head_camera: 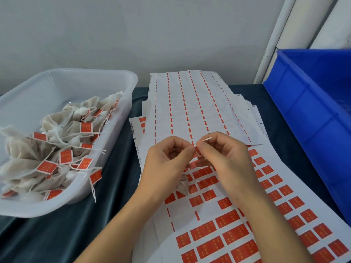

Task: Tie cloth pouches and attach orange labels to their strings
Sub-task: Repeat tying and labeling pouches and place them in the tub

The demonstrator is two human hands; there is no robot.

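Orange label (198, 151) pinched between both hands above the label sheets

Left hand (167, 160) and right hand (226, 158) grip it with curled fingertips; a cloth pouch (183, 184) lies beneath them on the sheet (275, 188), tagged pouches in the clear tub (114, 78) at left

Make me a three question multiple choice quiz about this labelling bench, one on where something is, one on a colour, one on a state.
1. Where is the clear tub of labelled pouches?
A. at the person's left
B. at the person's right
C. on the label sheets

2. What colour is the crate at the right?
A. green
B. blue
C. yellow

3. What are the hands doing?
A. resting flat on the cloth
B. lifting the crate
C. pinching an orange label between them

Answers:
1 A, the tub stands left of the label sheets.
2 B, its walls are plainly blue.
3 C, the left hand and right hand meet fingertip to fingertip on an orange label, with a pouch beneath them.
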